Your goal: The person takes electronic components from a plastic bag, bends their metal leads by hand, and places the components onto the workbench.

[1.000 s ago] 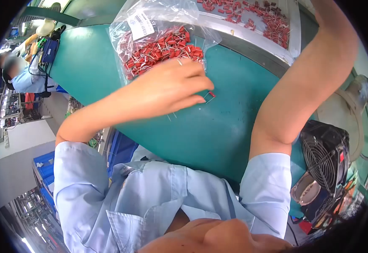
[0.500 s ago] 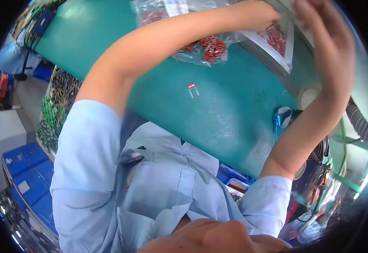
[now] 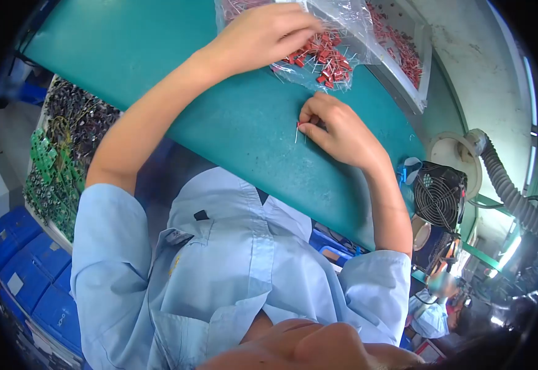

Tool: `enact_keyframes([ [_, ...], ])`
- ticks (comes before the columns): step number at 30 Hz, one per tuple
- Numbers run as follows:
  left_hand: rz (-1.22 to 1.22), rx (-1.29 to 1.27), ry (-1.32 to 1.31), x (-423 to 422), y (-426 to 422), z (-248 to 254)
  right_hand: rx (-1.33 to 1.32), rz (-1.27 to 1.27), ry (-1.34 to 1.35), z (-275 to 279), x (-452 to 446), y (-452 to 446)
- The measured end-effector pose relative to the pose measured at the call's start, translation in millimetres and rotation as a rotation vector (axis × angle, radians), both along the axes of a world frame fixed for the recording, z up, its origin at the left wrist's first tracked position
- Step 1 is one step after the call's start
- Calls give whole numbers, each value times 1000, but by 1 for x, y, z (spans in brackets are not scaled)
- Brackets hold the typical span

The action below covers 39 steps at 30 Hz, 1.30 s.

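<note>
My right hand (image 3: 343, 126) is at the middle of the green table mat (image 3: 238, 135), its thumb and fingers pinched on a red two-legged capacitor (image 3: 298, 125). The capacitor's thin metal legs point down toward the mat. Above and to the left, my left hand (image 3: 263, 37) reaches over a clear plastic bag (image 3: 361, 21). Its fingertips come together, slightly blurred, at the edge of a pile of red capacitors (image 3: 327, 61) in the bag's mouth. Whatever lies between those fingertips is hidden.
A metal-edged tray (image 3: 421, 92) with many more red parts stands behind the bag. At the right are a black fan (image 3: 438, 196) and a ribbed hose (image 3: 509, 176). Circuit boards (image 3: 50, 160) are heaped at the left, above blue bins (image 3: 41, 265). Another person (image 3: 432, 314) is at lower right.
My right hand has come down from the upper right and taken hold of the capacitor that lay on the mat. My left hand has drawn back leftward to the red parts in the bag.
</note>
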State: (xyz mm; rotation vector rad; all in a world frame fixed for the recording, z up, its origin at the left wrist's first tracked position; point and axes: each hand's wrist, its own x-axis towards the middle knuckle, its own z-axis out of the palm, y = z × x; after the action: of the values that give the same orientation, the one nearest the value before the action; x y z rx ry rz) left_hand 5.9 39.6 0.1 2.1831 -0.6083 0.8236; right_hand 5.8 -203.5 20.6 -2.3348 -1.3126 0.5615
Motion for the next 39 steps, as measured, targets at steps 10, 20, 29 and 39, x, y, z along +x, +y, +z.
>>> enact_keyframes([
  [10, -76, -174, -14, -8, 22, 4, 63, -691, 598, 20, 11, -84],
  [20, -85, -194, 1, -8, 16, -1, -164, -618, 332, 24, 8, -83],
  [29, -66, -148, 63, -4, 14, -9, -43, -482, 63, 9, -10, -83],
  [39, -45, -139, 104, -5, 8, -12, 31, -285, -407, -12, -31, -85],
])
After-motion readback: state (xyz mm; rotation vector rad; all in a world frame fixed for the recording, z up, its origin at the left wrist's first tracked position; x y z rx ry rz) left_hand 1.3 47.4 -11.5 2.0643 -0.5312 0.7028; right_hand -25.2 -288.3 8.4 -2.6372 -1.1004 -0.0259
